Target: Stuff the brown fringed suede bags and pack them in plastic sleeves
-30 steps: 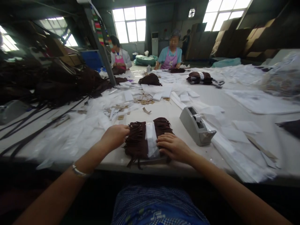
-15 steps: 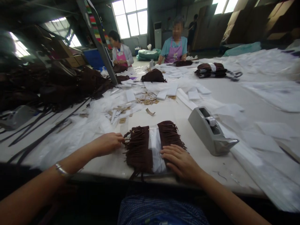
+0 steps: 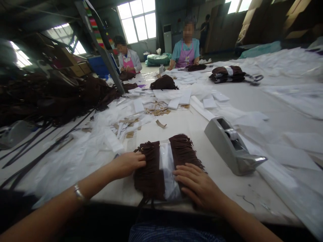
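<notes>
My left hand [image 3: 127,163] is at the left edge of the brown fringed bag [image 3: 148,171]. Its fingers are bent and touch the fringe, but I cannot tell if they pinch it or only rest on it. My right hand [image 3: 199,186] lies flat on the bag's lower right part, with its fingers spread open and holding nothing. The fingertips reach the white band [image 3: 168,168] that runs down the middle of the bag. The bag lies flat near the front edge of the surface [image 3: 191,131], right in front of me.

I think the step in hand is smoothing the bag and its band. To do it well, I would press down softly with the flat hand so the bag does not slide. I would comb the fringe straight with the other hand, so no strings get bent under. I would keep the band in the middle and free of wrinkles. The bag is close to the edge, so I must not push it off.

A grey tape holder [image 3: 232,148] stands near, to the right. White paper pieces [image 3: 176,97] lie farther back. Two other people [image 3: 186,53] work at the far end.

I can read no words, labels or brand names anywhere.
</notes>
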`<move>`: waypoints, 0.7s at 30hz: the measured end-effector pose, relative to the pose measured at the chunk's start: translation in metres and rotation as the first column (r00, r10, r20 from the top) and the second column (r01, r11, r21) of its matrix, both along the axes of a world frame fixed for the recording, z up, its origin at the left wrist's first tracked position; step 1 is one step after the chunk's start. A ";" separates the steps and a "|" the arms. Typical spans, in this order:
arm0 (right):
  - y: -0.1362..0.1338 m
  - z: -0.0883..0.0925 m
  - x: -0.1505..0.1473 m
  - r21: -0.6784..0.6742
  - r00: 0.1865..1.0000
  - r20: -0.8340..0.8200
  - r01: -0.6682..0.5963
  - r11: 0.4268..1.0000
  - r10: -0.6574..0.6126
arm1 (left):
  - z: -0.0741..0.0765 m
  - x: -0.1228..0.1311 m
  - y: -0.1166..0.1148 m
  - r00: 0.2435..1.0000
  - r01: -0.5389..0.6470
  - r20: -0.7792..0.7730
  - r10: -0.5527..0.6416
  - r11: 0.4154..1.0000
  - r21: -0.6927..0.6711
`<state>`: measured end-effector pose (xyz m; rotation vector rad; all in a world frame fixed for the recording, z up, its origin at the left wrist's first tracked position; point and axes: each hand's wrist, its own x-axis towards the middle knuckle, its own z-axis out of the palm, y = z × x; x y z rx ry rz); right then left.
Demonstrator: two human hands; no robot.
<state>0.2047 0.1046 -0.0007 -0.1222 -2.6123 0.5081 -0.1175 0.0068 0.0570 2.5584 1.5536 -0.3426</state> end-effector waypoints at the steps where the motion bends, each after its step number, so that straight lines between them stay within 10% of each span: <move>1: 0.000 0.000 0.000 -0.005 1.000 -0.004 0.003 1.000 -0.003 | 0.005 -0.008 -0.006 0.999 -0.044 -0.024 0.043 0.997 -0.061; 7: -0.001 0.001 0.000 -0.021 0.999 -0.046 0.015 1.000 -0.016 | 0.049 -0.013 0.003 0.907 -0.421 -0.101 0.409 0.873 -0.247; 13: 0.000 0.002 0.000 -0.022 0.998 -0.059 0.010 1.000 -0.011 | 0.074 -0.022 0.039 0.854 -0.241 0.194 0.483 0.697 -0.675; 18: 0.000 0.002 -0.001 -0.051 0.998 -0.064 0.012 0.999 -0.016 | 0.060 -0.036 0.040 0.759 -0.598 0.216 0.614 0.789 -0.141; 21: 0.000 0.002 0.000 -0.051 0.998 -0.059 0.003 0.999 -0.006 | 0.034 -0.021 0.044 0.848 -0.499 0.275 0.453 0.857 0.127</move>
